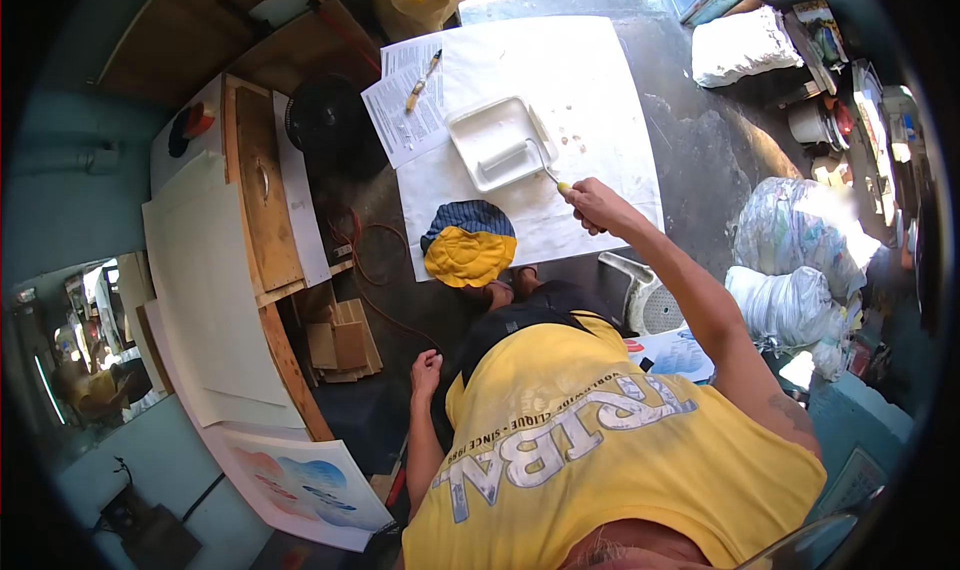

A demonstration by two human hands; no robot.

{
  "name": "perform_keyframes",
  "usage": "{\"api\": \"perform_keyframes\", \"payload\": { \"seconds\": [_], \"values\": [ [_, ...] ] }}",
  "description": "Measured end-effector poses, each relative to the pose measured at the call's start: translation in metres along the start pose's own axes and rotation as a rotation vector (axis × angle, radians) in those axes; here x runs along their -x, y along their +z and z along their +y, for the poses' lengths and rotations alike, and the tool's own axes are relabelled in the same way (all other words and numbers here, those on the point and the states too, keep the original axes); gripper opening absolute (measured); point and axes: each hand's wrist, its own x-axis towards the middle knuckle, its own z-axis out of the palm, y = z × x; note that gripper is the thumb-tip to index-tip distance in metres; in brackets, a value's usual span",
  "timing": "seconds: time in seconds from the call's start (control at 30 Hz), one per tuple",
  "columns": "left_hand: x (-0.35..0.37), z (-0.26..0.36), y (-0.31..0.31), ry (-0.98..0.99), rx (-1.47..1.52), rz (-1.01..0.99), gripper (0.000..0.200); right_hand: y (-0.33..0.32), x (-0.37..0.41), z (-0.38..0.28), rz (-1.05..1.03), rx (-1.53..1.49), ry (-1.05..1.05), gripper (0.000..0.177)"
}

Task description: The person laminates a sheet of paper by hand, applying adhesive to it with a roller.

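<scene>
A small paint roller lies in a white tray on a white-covered table. My right hand is closed around the roller's handle, just past the tray's right side. My left hand hangs low beside my body, away from the table, with its fingers curled; whether it holds anything is too small to tell. A yellow and blue striped cloth cap rests on the table's near left edge. At the upper left of the table, a brush lies on printed sheets.
A black fan stands left of the table, beside a wooden cabinet. An orange cord runs over the floor. Below the table's right corner is a white plastic chair. Plastic-wrapped bundles sit at the right.
</scene>
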Motion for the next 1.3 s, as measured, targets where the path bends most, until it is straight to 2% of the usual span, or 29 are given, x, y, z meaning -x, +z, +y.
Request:
{"api": "perform_keyframes", "payload": {
  "seconds": [0.1,0.2,0.3,0.4,0.5,0.63,0.67,0.77,0.83,0.87,0.97,1.1,1.3],
  "values": [
    [-0.001,0.007,-0.005,0.013,0.123,0.076,0.038,-0.018,0.019,0.010,-0.018,-0.065,0.003,0.046],
    [-0.004,0.011,-0.008,0.007,0.117,0.106,0.037,-0.014,0.010,0.017,-0.049,0.036,-0.002,0.048],
    [0.000,0.023,0.000,-0.054,0.124,0.062,0.037,-0.012,-0.010,0.010,-0.038,0.076,-0.027,0.047],
    [0.006,0.034,0.002,-0.030,0.047,0.059,0.037,-0.018,-0.007,0.002,0.007,0.030,-0.077,0.047],
    [0.003,0.026,0.012,0.006,0.109,0.110,0.038,-0.030,0.013,0.007,-0.040,0.043,-0.056,0.049],
    [0.006,0.028,0.024,-0.030,0.038,0.044,0.039,-0.011,-0.021,0.017,-0.051,0.051,-0.072,0.048],
    [0.013,0.034,0.026,-0.049,0.008,0.024,0.039,-0.009,-0.028,0.017,-0.042,-0.032,-0.078,0.046],
    [0.008,0.046,0.023,-0.038,0.012,0.028,0.039,-0.019,-0.003,0.007,0.042,0.025,-0.113,0.047],
    [0.010,0.055,0.024,-0.031,0.077,0.059,0.038,-0.026,0.014,0.016,-0.005,0.031,-0.029,0.044],
    [0.008,0.061,0.024,0.008,0.075,0.064,0.038,-0.030,0.015,0.018,-0.027,0.033,0.008,0.043],
    [0.003,0.089,0.021,0.116,0.056,0.057,0.037,-0.015,-0.004,0.024,-0.001,0.134,-0.066,0.045],
    [0.001,0.156,0.013,0.261,-0.007,0.038,0.036,-0.005,-0.018,0.016,0.089,0.267,-0.239,0.042],
    [0.005,0.215,0.005,0.376,-0.014,0.058,0.036,-0.017,0.001,0.029,0.064,0.297,-0.123,0.046]
  ]
}}
